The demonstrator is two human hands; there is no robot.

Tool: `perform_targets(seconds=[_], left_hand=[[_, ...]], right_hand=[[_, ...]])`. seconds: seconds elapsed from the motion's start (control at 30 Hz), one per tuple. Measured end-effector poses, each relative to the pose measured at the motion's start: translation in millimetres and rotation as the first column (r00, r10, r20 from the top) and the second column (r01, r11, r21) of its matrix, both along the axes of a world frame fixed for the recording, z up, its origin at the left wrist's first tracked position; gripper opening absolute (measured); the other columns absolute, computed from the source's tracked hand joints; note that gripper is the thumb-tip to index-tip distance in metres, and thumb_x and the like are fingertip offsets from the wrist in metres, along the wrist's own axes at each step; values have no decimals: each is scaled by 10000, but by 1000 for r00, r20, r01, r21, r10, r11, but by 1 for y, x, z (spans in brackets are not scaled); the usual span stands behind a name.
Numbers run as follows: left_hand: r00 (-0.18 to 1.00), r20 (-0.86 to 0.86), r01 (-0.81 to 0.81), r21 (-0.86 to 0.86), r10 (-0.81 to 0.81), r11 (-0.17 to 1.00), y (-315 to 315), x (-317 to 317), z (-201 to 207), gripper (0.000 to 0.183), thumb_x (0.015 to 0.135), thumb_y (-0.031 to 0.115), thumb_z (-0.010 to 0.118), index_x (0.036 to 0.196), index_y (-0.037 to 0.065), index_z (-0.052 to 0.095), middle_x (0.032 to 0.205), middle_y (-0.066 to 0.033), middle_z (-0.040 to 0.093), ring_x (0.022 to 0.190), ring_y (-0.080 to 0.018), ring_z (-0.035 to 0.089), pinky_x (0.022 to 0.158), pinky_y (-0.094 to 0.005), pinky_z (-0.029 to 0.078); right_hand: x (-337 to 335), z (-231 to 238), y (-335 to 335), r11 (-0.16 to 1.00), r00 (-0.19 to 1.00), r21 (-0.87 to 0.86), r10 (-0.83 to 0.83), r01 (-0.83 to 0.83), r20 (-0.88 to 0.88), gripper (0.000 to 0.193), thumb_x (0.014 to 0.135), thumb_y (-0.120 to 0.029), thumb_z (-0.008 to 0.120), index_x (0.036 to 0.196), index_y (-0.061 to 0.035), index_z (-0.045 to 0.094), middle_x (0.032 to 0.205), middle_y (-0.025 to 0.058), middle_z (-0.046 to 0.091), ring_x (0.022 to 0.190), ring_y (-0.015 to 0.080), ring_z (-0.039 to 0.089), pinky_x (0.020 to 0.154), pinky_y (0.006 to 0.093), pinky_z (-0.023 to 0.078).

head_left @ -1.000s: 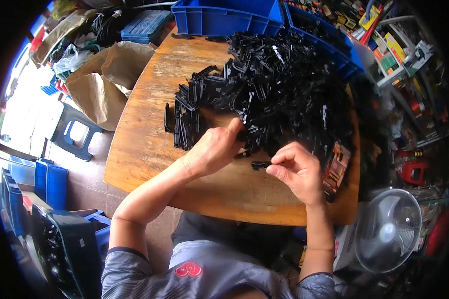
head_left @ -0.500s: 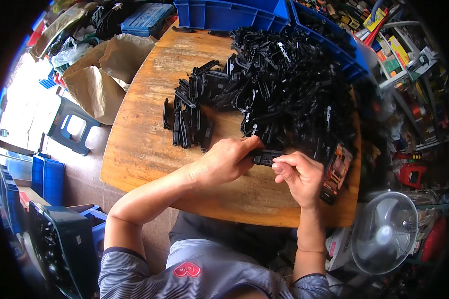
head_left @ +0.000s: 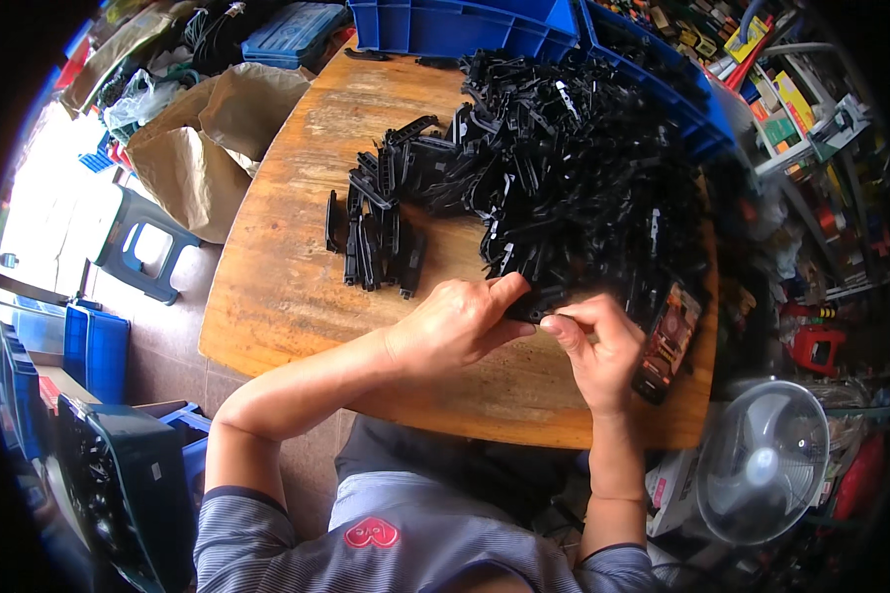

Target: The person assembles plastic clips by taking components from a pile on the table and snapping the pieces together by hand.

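Between my two hands is a small black plastic part (head_left: 534, 308), held just above the near side of the wooden table. My left hand (head_left: 462, 318) wraps its fingers and thumb round the part's left end. At its right end my right hand (head_left: 601, 348) pinches with thumb and forefinger. The fingers cover much of the part, so its full shape is hidden. Right behind my hands rises a large heap of similar black plastic parts (head_left: 574, 168). A smaller row of such parts (head_left: 371, 242) lies to the left of the heap.
The wooden table (head_left: 277, 247) carries the heap. Blue bins (head_left: 465, 28) stand along its far edge. A phone with a lit screen (head_left: 670, 344) lies by my right hand. Paper bags (head_left: 183, 183) and a stool (head_left: 143, 242) are left; a fan (head_left: 761, 463) stands right.
The black part has turned in my fingers, and less of it shows now. My left hand has shifted slightly to the right, its thumb now lying along the part.
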State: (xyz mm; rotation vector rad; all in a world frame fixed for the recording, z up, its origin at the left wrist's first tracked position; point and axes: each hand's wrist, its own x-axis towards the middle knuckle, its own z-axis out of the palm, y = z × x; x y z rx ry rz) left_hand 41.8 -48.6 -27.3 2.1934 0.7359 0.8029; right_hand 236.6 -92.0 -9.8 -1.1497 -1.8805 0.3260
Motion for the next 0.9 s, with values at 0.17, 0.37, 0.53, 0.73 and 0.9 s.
perform_targets(seconds=[0.17, 0.37, 0.53, 0.73, 0.9], left_hand=[[997, 20, 74, -181, -72, 981, -3, -2, 5, 355, 848, 161, 619, 1134, 21, 462, 779, -215, 592, 758, -412, 587, 600, -440, 448], [974, 167, 161, -47, -152, 986, -1, -5, 13, 221, 842, 180, 633, 898, 13, 501, 680, -181, 551, 643, -399, 563, 540, -430, 424], [976, 145, 156, 67, -164, 985, -3, -12, 4, 250, 845, 236, 640, 883, 22, 516, 662, -167, 546, 613, -371, 565, 532, -416, 428], [985, 109, 128, 80, -136, 989, -4, -7, 13, 291, 844, 277, 633, 927, 15, 539, 752, -153, 563, 675, -367, 584, 569, -427, 460], [998, 64, -4, 37, 2, 999, 7, -13, 17, 277, 734, 95, 670, 964, 25, 534, 842, -153, 585, 792, -343, 587, 673, -417, 471]], right_hand=[[0, 7, 4, 966, 995, -243, 67, -85, -78, 536, 682, -351, 779, 1054, -18, 587, 931, 75, 628, 759, 165, 623, 696, 291, 510], [3, -4, 1, 942, 949, -286, 82, -174, -305, 409, 691, -296, 798, 908, -10, 602, 828, 68, 634, 757, 148, 616, 688, 279, 497], [3, -3, 1, 887, 898, -335, 167, -317, -408, 356, 702, -240, 802, 870, -2, 596, 802, 53, 626, 774, 134, 601, 722, 265, 477], [2, 8, 1, 905, 926, -275, 245, -325, -288, 270, 725, -170, 783, 811, -3, 589, 742, 47, 608, 696, 122, 579, 662, 268, 469], [-16, 12, 18, 978, 982, -91, 189, -189, -8, 301, 734, -190, 765, 890, -5, 586, 803, 77, 593, 620, 155, 548, 569, 286, 462]])
